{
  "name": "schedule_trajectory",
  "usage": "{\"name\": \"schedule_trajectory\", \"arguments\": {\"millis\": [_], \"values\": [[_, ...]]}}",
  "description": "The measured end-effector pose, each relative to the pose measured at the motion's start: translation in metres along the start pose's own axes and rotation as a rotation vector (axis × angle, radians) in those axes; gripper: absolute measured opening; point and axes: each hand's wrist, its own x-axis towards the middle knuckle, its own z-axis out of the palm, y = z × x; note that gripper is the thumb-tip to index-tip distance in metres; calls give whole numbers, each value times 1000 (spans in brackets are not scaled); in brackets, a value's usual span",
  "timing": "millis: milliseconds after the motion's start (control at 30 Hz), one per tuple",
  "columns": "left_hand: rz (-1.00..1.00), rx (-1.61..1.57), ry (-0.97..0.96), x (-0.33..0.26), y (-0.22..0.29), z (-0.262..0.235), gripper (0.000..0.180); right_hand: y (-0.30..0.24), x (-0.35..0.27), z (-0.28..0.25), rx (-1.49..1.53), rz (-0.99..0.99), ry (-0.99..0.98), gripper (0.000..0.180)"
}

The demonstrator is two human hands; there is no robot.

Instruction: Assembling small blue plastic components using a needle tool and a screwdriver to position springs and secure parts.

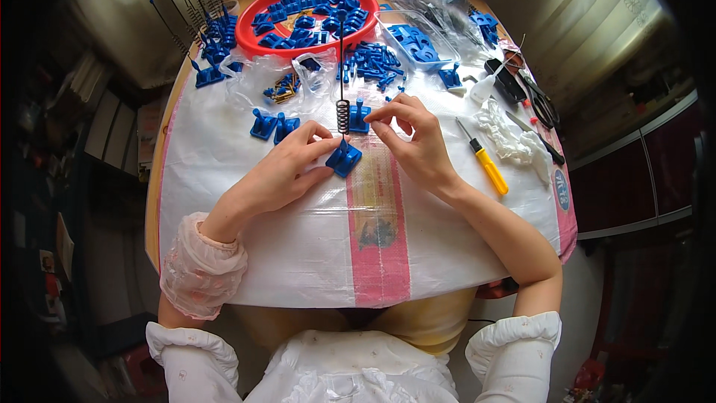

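Note:
My left hand grips a small blue plastic base between thumb and fingers on the tabletop. From this base a black spring rod stands upright, coiled low down and tipped with blue. Just to the right of the spring, my right hand has thumb and index finger pinched together. Its fingertips meet the edge of another blue base; whether they hold that base or something tiny, I cannot tell. Two more blue bases sit beyond my left hand.
A red basin of blue parts is at the back. Around it are finished-looking spring pieces, loose blue pegs, brass screws in plastic, and a clear box. On the right lie a yellow-handled screwdriver, crumpled tissue and scissors.

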Motion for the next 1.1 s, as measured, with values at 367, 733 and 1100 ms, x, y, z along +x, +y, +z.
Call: {"name": "schedule_trajectory", "arguments": {"millis": [367,733,1100], "values": [[-162,-40,263,7,16,20,50,-5,1,-5,29,-114,-84,16],[-93,-65,175,2,8,15,36,-9,2,-5,126,-109,-202,18],[-82,-17,194,-2,8,18,40,-6,4,0,53,-134,-234,19]]}}
